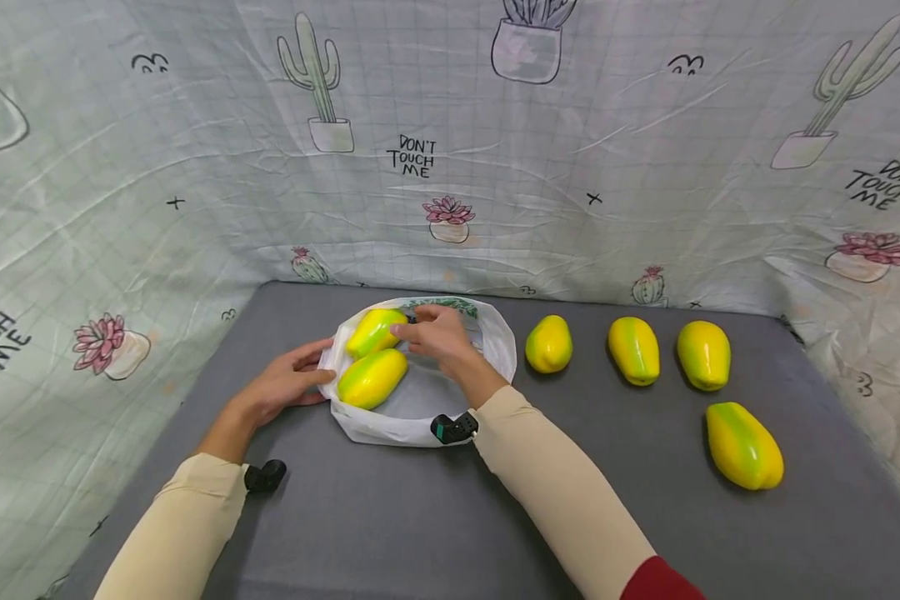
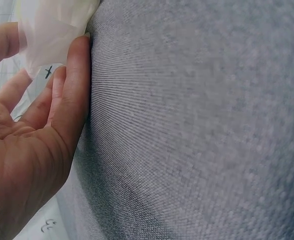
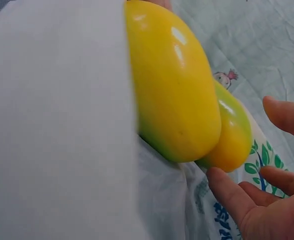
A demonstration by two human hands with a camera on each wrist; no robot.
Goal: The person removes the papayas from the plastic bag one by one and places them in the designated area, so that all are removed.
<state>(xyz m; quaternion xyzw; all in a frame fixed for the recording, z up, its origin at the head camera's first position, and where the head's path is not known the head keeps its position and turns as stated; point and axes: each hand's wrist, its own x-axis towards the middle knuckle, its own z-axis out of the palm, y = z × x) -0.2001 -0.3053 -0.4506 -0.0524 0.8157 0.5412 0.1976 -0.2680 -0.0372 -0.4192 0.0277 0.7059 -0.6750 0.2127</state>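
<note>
A white plastic bag [image 1: 378, 429] lies with its mouth wide on the grey table. Inside its left part are two yellow-green papayas, a near papaya [image 1: 372, 379] and a far papaya [image 1: 375, 332]. My left hand [image 1: 288, 383] is at the bag's left side, fingers spread and fairly straight, touching the plastic [image 2: 54, 30]. Over the bag's mouth reaches my right hand [image 1: 438, 337], its thumb and fingers apart beside the far papaya. In the right wrist view, a fingertip of the right hand [image 3: 266, 210] meets or nearly meets that papaya's end [image 3: 236, 135].
Right of the bag stand three papayas in a row: one close to it [image 1: 549, 343], one in the middle [image 1: 633, 350] and one farther right [image 1: 703, 356]. Another papaya [image 1: 744, 446] lies nearer me. A cactus-print cloth [image 1: 525, 167] hangs behind the table [image 1: 390, 517].
</note>
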